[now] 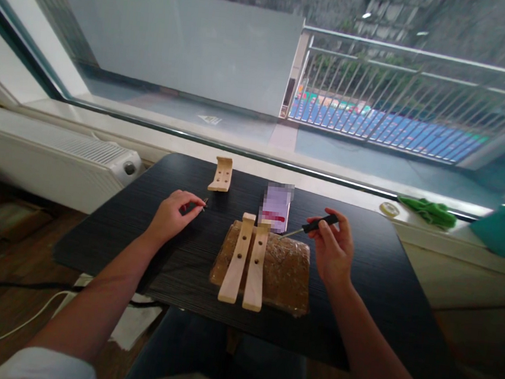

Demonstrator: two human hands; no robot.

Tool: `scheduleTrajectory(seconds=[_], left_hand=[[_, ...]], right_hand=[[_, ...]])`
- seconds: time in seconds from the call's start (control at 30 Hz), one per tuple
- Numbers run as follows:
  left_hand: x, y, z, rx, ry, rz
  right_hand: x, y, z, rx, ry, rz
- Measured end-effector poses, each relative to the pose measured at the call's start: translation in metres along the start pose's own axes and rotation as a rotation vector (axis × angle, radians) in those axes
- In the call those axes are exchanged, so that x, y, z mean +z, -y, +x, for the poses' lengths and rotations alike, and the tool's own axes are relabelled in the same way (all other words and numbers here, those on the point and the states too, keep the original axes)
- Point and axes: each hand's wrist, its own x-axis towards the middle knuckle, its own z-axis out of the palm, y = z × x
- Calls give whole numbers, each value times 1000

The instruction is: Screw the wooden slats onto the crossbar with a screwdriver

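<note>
My right hand (334, 245) is closed round the black handle of a small screwdriver (316, 224), its thin shaft pointing left toward the wooden pieces. My left hand (173, 214) pinches a small dark screw (204, 204) between thumb and fingertips above the black table (153, 204). Two pale wooden strips with holes (248, 259) lie side by side on a brown plastic-wrapped board (287, 270) between my hands. A third, curved wooden piece (222, 174) with holes sits farther back on the table.
A small white and purple packet (276, 207) stands just behind the wooden strips. A white radiator (59, 153) runs along the left under a big window. A green cloth (429, 209) and a tape roll (389, 209) lie on the sill at right.
</note>
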Motion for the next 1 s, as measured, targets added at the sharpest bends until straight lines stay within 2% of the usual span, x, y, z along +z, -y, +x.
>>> scheduleTrajectory(seconds=[0.47,1.0], left_hand=[[3,8,-4,-119,-77,-81],[3,-10,-1,-321,-19,-321]], right_hand=[[1,2,2,2,-35,84],[-1,2,2,-4,-23,1]])
